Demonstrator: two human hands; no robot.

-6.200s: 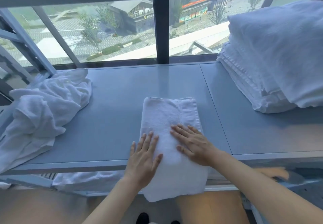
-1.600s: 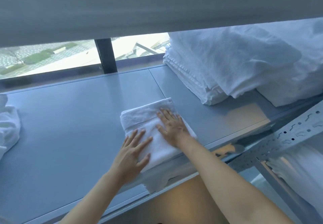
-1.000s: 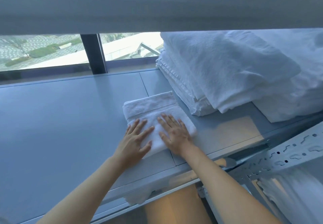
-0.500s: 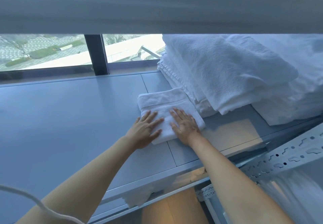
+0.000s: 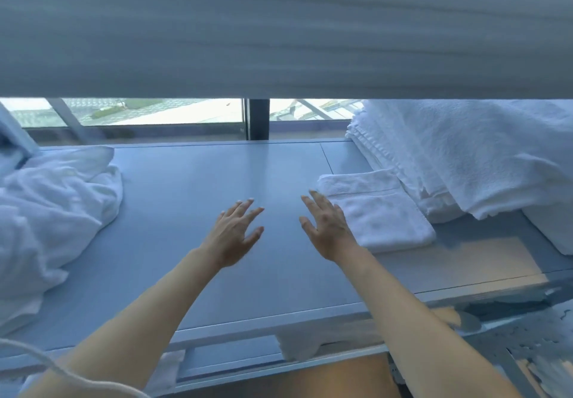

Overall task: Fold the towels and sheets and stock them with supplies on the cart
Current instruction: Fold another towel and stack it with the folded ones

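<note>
A white cord (image 5: 62, 369) is seen nearest, crossing the left forearm. Beyond it, the left hand (image 5: 234, 234) is held flat with fingers spread and nothing grasped, over the grey shelf (image 5: 192, 199). The right hand (image 5: 325, 230) is likewise released, fingers straight; whether it touches the folded towel (image 5: 381, 211) just to its right cannot be told. Past that towel, touching its far right side, a stack of folded linens (image 5: 459, 155) is piled. Well left of the left hand, crumpled unfolded towels (image 5: 49, 211) are heaped.
</note>
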